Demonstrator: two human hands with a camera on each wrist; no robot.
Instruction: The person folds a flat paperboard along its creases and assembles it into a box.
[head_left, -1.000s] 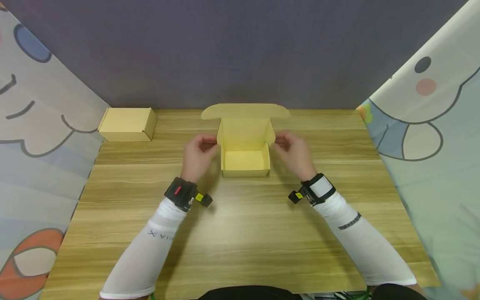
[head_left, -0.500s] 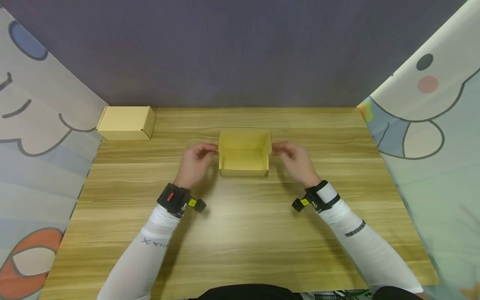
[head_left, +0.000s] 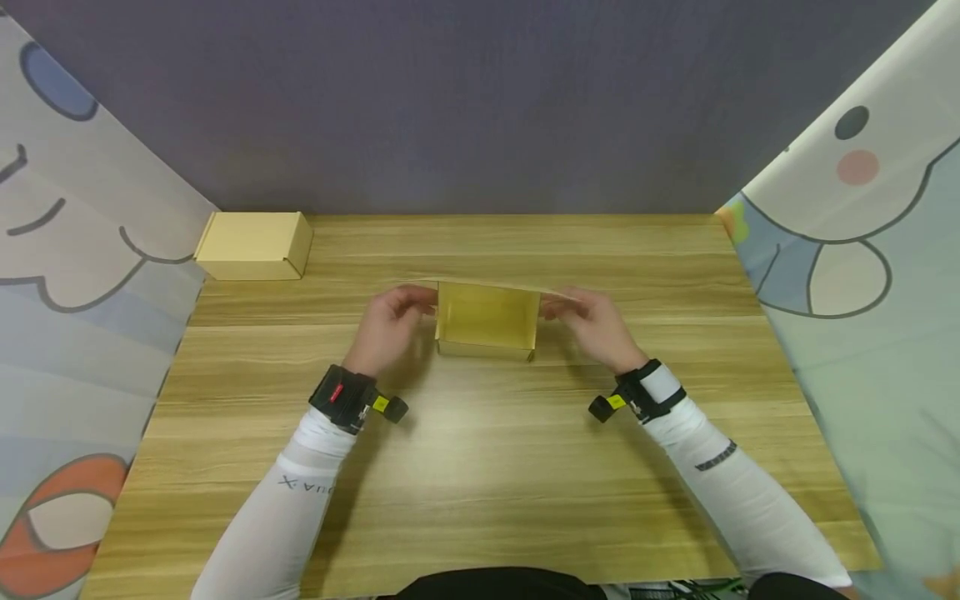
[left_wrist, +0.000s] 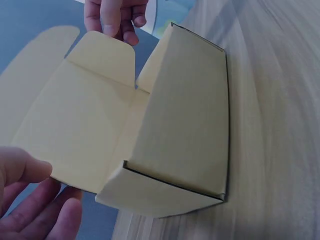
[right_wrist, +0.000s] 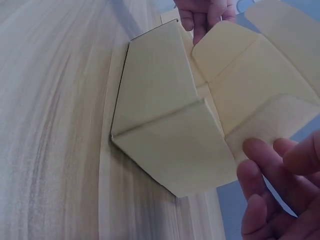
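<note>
A small yellowish cardboard box [head_left: 487, 348] stands on the wooden table, its inside visible and its lid [left_wrist: 70, 115] leaning forward above it. At the box's left side my left hand [head_left: 386, 325] pinches the edge of the lid between thumb and fingers. Opposite it, my right hand [head_left: 592, 325] touches a side flap [right_wrist: 280, 117] of the lid with its fingertips, the fingers loosely bent. In the head view the lid's long front flap [head_left: 495, 285] shows nearly edge-on and partly overlaps the right fingers.
Another box [head_left: 251, 242], its lid down, sits at the table's back left corner. A dark wall [head_left: 480, 100] rises behind the wooden table [head_left: 480, 483]. Printed cartoon sheets [head_left: 67, 250] flank both sides.
The lid stood upright a second ago and has swung forward over the box, its front flap lower and nearer. Both hands moved slightly down along with it. The other box stayed put.
</note>
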